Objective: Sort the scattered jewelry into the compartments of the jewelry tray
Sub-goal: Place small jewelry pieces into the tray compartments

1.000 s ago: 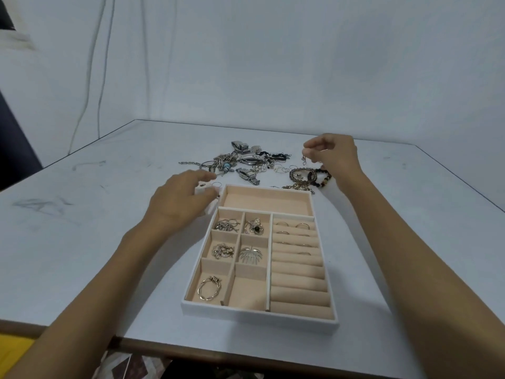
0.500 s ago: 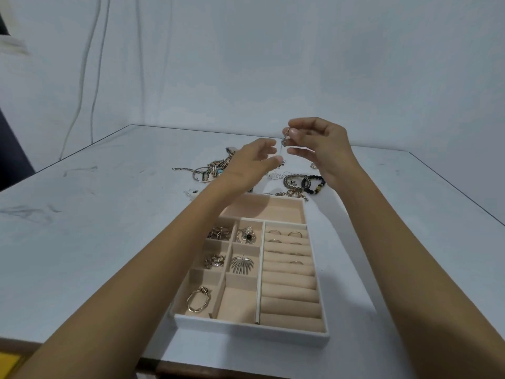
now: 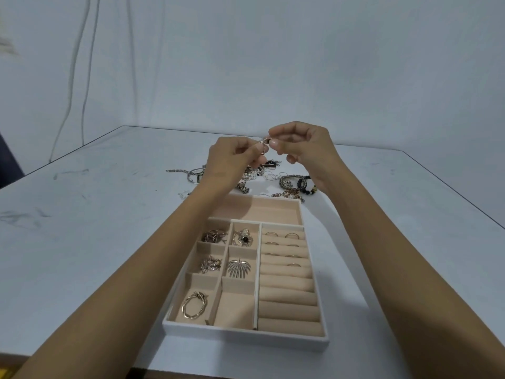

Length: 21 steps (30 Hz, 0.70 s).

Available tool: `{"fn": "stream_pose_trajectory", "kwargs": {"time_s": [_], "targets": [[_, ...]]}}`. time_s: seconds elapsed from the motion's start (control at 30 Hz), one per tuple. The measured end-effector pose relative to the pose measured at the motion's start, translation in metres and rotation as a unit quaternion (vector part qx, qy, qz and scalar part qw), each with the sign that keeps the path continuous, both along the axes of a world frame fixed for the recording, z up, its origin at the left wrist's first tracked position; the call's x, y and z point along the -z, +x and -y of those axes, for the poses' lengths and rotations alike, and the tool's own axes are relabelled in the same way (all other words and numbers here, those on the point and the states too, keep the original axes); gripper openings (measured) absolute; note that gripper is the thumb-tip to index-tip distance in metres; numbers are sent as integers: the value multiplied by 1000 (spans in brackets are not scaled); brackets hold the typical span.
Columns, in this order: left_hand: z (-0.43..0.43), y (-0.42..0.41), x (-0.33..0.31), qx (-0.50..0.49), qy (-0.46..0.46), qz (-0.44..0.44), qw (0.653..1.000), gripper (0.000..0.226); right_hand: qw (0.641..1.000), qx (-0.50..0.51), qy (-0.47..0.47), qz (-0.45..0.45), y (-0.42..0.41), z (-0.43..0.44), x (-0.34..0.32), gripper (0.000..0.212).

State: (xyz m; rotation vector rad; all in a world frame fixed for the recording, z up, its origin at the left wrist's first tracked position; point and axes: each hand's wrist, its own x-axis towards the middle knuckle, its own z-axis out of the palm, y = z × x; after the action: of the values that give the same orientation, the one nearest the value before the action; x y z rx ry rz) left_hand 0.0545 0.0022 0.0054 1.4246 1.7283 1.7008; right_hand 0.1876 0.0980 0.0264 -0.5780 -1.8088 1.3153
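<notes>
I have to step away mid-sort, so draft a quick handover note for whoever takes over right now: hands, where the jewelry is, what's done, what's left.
Left hand and right hand: both raised beyond the jewelry tray, together pinching a small metal piece, too small to identify.
Done: five of the six small compartments hold pieces; several rings sit in the far ring rolls.
Empty: long far compartment, near-right small compartment, near rolls.
Left: place the held piece, then sort the scattered pile on the table behind the tray.
</notes>
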Motion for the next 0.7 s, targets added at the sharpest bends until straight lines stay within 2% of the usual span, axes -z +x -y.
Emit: {"fn": "stream_pose_trajectory", "kwargs": {"time_s": [0.13, 0.27, 0.37, 0.47, 0.57, 0.7], "targets": [[1, -4, 2, -5, 1, -2, 1000, 14, 1000, 16, -6, 14, 1, -4, 2, 13], [6, -11, 10, -23, 13, -6, 1000, 14, 988, 129, 40, 80, 7, -24, 17, 11], [10, -16, 9, -24, 27, 5, 999, 13, 949, 203, 102, 217, 8, -41, 36, 9], [15, -19, 3, -30, 47, 12, 998, 12, 892, 216, 165, 361, 3, -47, 50, 12], [17, -22, 0, -41, 54, 15, 998, 12, 849, 244, 223, 413, -5, -47, 53, 18], [18, -23, -2, -44, 55, 8, 997, 13, 829, 240, 240, 444, -10, -47, 49, 22]]}}
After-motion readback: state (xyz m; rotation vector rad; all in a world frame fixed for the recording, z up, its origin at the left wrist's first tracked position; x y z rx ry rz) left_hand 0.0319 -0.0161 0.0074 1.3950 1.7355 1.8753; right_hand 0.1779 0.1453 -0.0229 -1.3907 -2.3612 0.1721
